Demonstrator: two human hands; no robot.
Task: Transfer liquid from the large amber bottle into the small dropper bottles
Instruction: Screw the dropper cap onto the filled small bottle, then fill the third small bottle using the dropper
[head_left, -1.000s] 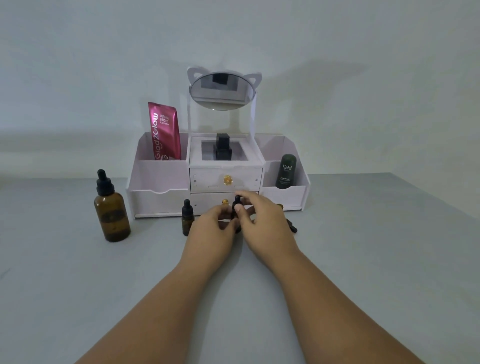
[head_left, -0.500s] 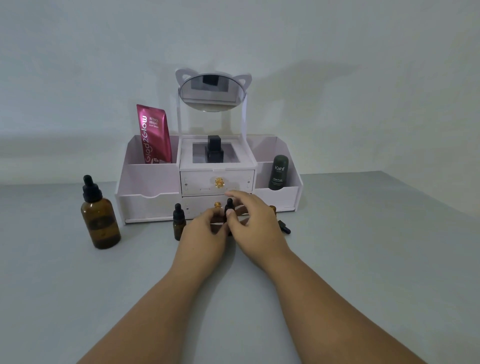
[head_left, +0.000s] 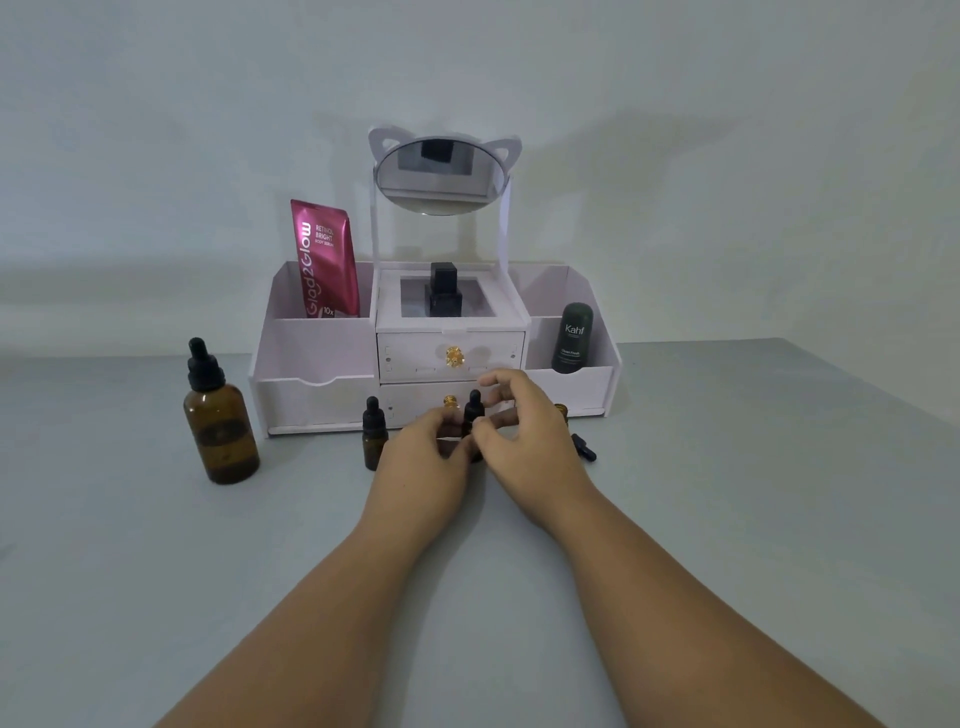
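Small dropper bottle (head_left: 472, 413), location? QA is asking.

ME: It's standing dead ahead at 12 o'clock, between my two hands, just in front of the white organiser (head_left: 311, 400). Only its black dropper cap is showing. My left hand (head_left: 423, 460) is hiding the body.

QA: Fingers?

ME: The left ones are curling round the body, low down. My right hand (head_left: 524, 441) is hovering at the cap, with thumb and fingers narrow by the collar and the index finger sticking up clear. I can't tell if they're actually pinching it.

QA: Which step?

ME: I'm guessing it's uncapping. The large amber bottle (head_left: 221, 421) is standing capped at 10 o'clock with nobody touching it. An open small bottle (head_left: 560, 410) is peeking out at 2 o'clock behind my right hand, and a loose dropper (head_left: 584, 448) is lying near it. A capped small bottle (head_left: 374, 436) is waiting at 9 o'clock, just beside my left hand.

QA: How should it be done well?

ME: I'm thinking of pinning the body to the table and twisting at the hard collar, not the rubber bulb. I'm also thinking of keeping it upright and lifting straight so the pipette is clearing the neck. Then I'd be parking the dropper by the loose one. The risk I'm seeing is my left knuckles tipping the 9 o'clock neighbour.
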